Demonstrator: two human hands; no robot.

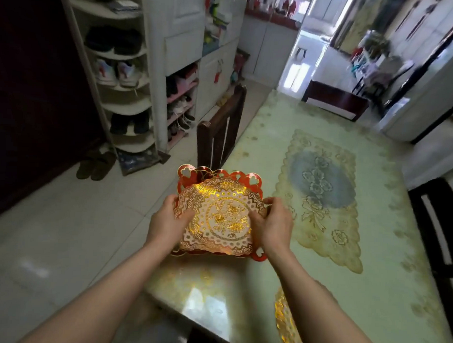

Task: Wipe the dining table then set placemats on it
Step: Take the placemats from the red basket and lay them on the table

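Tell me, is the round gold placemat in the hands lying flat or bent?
Bent. The round gold placemat curves upward at its sides where the left hand and right hand grip its edges, above a red mat.

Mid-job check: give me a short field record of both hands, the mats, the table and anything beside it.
left hand: grips left edge of round gold-patterned placemat stack
right hand: grips right edge of the same stack
under stack: red mat with heart cutouts
stack position: over table's near-left corner; contact unclear
already laid: gold round mat, near edge, partly cropped
table: pale green floral cover, long lace runner
beside table: dark wooden chair, left side
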